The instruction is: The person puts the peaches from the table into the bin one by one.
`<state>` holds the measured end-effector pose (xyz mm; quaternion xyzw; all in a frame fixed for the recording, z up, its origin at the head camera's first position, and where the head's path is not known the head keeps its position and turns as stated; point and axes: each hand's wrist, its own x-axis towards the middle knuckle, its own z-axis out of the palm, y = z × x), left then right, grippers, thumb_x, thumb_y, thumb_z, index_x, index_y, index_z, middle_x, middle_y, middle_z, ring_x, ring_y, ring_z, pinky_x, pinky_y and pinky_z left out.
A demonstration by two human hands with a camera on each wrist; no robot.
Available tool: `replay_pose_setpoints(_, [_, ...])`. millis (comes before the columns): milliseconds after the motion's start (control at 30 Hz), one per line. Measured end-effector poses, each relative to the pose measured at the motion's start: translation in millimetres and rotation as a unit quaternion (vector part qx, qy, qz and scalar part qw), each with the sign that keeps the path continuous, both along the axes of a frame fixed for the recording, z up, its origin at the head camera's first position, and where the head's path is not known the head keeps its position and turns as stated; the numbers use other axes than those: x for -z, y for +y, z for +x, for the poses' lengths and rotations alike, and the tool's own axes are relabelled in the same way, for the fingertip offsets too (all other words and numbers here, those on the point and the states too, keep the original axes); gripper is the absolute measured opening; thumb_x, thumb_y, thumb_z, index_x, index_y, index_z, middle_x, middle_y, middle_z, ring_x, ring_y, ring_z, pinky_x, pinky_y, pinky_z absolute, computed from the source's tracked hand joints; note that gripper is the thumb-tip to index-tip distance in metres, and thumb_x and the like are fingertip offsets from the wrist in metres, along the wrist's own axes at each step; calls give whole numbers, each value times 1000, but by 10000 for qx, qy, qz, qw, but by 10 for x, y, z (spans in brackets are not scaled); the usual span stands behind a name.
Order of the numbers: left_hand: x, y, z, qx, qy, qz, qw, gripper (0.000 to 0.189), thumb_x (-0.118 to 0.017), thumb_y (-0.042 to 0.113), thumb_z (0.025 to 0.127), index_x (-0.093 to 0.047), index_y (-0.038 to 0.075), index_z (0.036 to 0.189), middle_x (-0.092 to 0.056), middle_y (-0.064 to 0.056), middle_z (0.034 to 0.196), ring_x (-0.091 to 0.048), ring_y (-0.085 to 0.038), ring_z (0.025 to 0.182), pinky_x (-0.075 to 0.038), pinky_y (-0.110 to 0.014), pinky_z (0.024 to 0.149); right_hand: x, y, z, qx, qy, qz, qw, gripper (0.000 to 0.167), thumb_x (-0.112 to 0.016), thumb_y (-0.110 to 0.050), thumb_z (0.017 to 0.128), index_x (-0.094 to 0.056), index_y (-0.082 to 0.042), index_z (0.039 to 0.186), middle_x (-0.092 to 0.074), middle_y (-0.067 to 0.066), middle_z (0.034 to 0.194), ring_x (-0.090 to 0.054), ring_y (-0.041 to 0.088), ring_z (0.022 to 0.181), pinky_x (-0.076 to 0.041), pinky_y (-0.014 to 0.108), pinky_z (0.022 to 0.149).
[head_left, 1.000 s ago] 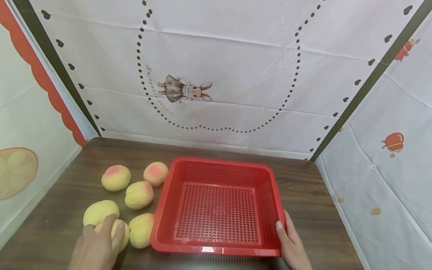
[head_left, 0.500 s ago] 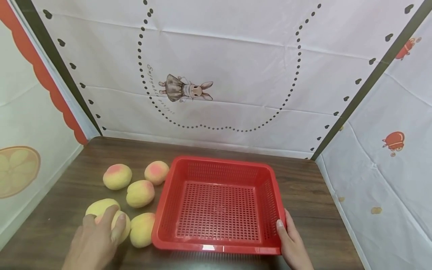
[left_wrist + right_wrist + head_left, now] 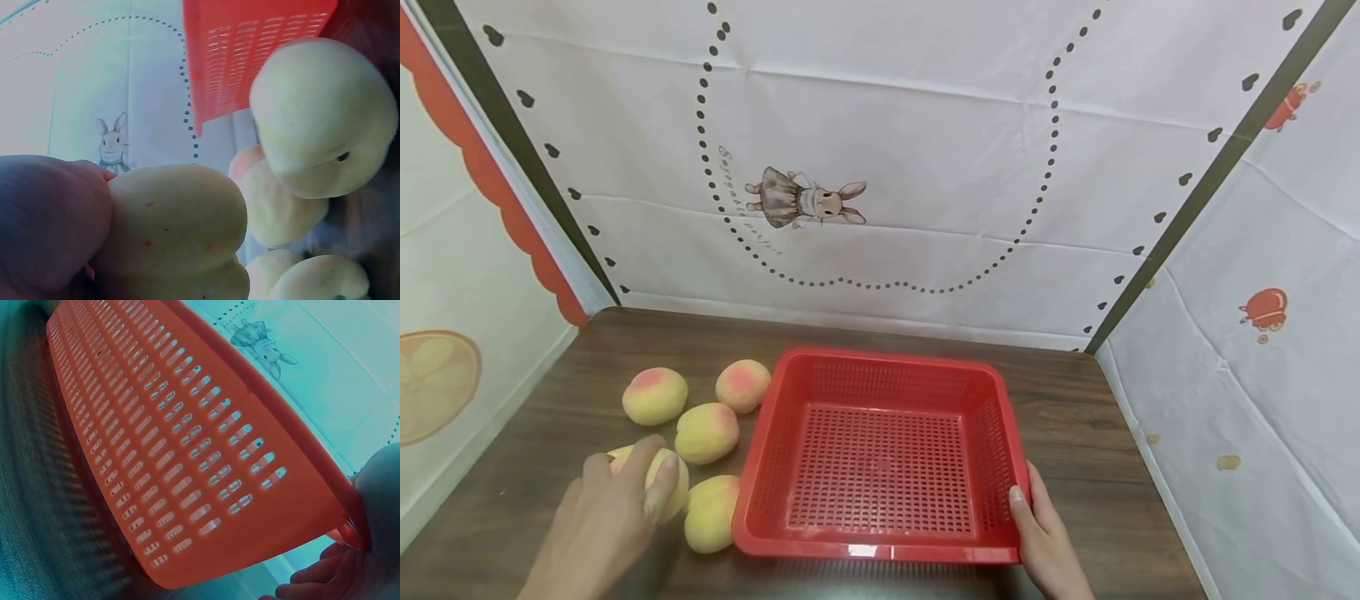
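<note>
My left hand [image 3: 597,508] grips a yellow peach [image 3: 672,487] from above, fingers curled over it; the left wrist view shows this peach [image 3: 175,228] close up beside the thumb. Partly hidden behind that hand lies another peach [image 3: 619,452]. Just right of the held fruit, a peach [image 3: 711,514] rests against the side of a red plastic basket [image 3: 880,550]. Nothing lies in the basket. On its right side, my right hand [image 3: 1047,537] holds the rim, thumb on top and fingers outside. The right wrist view shows the slotted basket wall [image 3: 169,437] and curled fingers [image 3: 322,575].
More pink-tinged peaches lie left of the basket: one [image 3: 655,397] at the far left, one [image 3: 743,386] by the basket's back corner, one [image 3: 707,433] between. The brown wooden table [image 3: 1075,417] meets printed cloth walls [image 3: 925,183] at the back and sides.
My left hand has moved slightly forward and up with the peach, covering more of the peach behind it. The right hand and basket have stayed in place; the head view shifted slightly.
</note>
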<state>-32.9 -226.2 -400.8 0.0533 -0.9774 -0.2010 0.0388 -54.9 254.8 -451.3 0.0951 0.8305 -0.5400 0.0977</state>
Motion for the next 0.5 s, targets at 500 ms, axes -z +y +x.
replay_pose_setpoints(500, [-134, 91, -147, 263, 409, -93, 9988, 34, -49, 37, 108, -58, 10, 127, -58, -34, 97, -58, -49, 83, -44, -61, 66, -4, -1, -2, -1, 26, -185, 9998, 63, -38, -29, 113, -12, -8, 167, -39, 30, 160, -62, 32, 127, -56, 40, 94])
